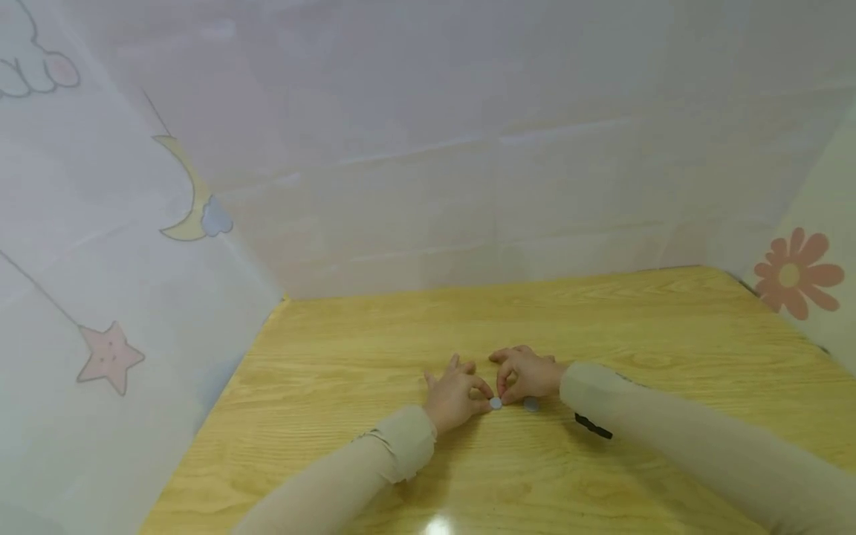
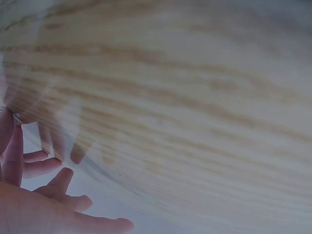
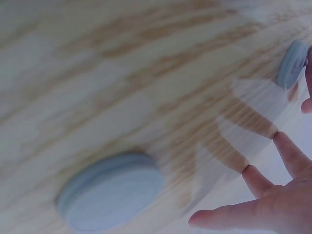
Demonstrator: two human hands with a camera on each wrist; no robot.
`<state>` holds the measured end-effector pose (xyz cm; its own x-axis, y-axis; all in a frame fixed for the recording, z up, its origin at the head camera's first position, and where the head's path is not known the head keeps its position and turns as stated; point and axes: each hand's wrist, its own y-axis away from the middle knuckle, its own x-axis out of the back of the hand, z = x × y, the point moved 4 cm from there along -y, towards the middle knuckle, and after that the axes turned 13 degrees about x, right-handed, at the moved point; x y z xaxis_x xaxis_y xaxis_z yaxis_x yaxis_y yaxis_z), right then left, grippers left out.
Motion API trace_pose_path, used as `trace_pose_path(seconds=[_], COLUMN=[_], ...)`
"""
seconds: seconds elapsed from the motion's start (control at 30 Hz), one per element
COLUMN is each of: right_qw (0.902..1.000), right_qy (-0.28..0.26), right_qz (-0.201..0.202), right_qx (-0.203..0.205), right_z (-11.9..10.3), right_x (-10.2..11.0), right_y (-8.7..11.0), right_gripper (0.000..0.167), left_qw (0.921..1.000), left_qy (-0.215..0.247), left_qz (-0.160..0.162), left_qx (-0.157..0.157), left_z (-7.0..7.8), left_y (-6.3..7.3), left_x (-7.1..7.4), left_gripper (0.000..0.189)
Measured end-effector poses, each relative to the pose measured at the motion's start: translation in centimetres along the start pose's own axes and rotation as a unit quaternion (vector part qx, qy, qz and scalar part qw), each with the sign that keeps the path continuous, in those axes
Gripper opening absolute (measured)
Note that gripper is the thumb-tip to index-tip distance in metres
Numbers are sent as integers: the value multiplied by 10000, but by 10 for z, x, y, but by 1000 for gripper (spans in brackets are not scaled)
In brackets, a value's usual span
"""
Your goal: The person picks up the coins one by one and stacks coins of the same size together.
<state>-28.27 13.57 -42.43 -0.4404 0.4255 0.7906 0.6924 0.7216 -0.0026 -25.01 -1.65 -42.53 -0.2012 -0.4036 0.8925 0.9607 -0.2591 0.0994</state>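
Observation:
A small pale grey-blue disc (image 1: 495,403), round and flat, is between my two hands over the table. My left hand (image 1: 458,394) pinches its left edge with thumb and index finger, the other fingers spread. From the other side, my right hand (image 1: 524,375) pinches it at the right edge, its remaining fingers fanned out. Lying on the table under the right hand is a second disc (image 3: 112,192) of the same colour, thick, with a stepped rim. Only the spread fingers of the left hand (image 2: 53,200) show well in the left wrist view; the grip there is cut off.
The glossy wood-grain table (image 1: 374,334) reflects the hands. A pale wall cloth (image 1: 468,186) with printed moon, star and flower stands behind and at the sides. A small black piece (image 1: 593,426) sits under the right sleeve.

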Motion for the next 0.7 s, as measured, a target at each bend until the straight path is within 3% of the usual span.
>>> trace_pose_path(seconds=[0.7], right_qw=[9997], right_qy=[-73], right_qz=[-221], right_qx=[-5], right_z=[4], right_x=[3], right_y=[-4], right_gripper=[13], left_qw=[10000], left_qy=[-60], left_qz=[-11], left_qx=[-67], left_z=[3], left_y=[-1], left_x=[3], left_gripper=[20])
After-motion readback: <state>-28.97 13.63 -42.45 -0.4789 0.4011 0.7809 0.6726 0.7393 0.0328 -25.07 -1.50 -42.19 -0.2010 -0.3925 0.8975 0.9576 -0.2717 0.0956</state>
